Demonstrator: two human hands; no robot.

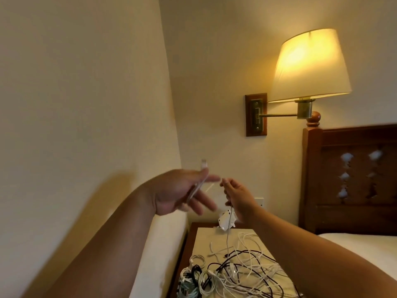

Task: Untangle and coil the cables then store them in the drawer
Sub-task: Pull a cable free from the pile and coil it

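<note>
White cable (227,239), plug end pinched in left hand (182,193) (blurred), farther along pinched by right hand (238,197), rest hanging below.

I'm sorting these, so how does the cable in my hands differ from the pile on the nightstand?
The held cable is one white strand; the pile mixes white and dark ones. The held cable is raised between left hand and right hand, hanging straight; the pile lies in crossing loops. Both reach the nightstand.
</note>
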